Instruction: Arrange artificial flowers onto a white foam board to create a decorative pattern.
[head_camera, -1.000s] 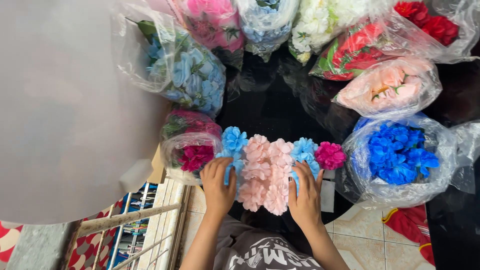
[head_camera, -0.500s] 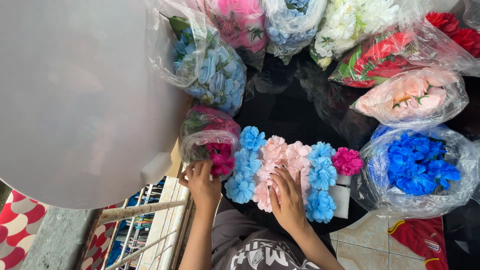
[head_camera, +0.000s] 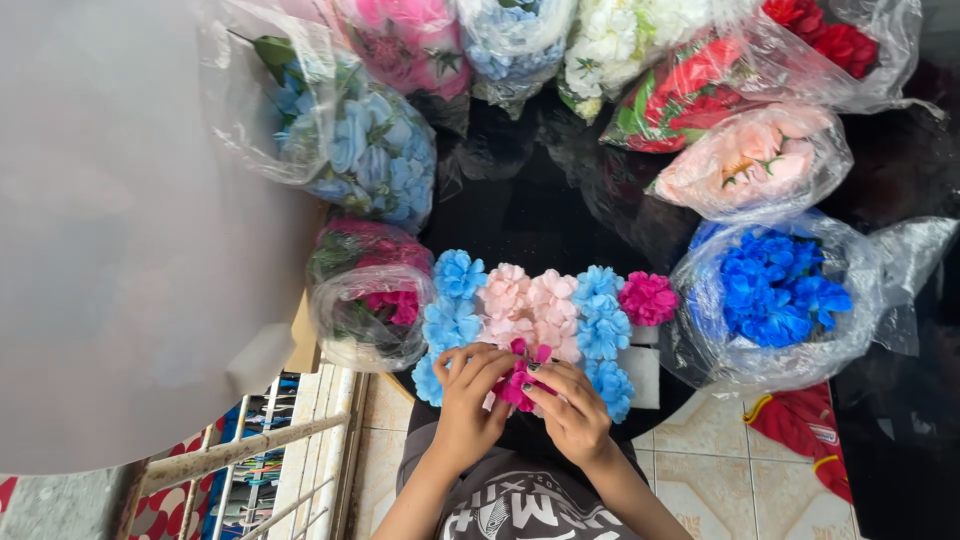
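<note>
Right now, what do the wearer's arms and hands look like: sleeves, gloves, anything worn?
Both forearms are bare, with no sleeve reaching them. The left hand and right hand wear no gloves; no rings, watch or bracelets show. Fingernails look short and unpainted, though they are small in the head view. A dark grey T-shirt with pale print covers the torso.

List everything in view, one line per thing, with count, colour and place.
magenta flower: one, magenta, held between both hands
flower arrangement: one, light blue and pale pink with a magenta bloom at its right end, centre
bagged flowers: about nine clear bags, blue, pink, white, red, ringed around the arrangement
white foam block: one, under the arrangement's right end
tiled floor: cream, bottom right
metal rack: pale, bottom left
left hand: on the magenta flower
right hand: on the magenta flower
</note>
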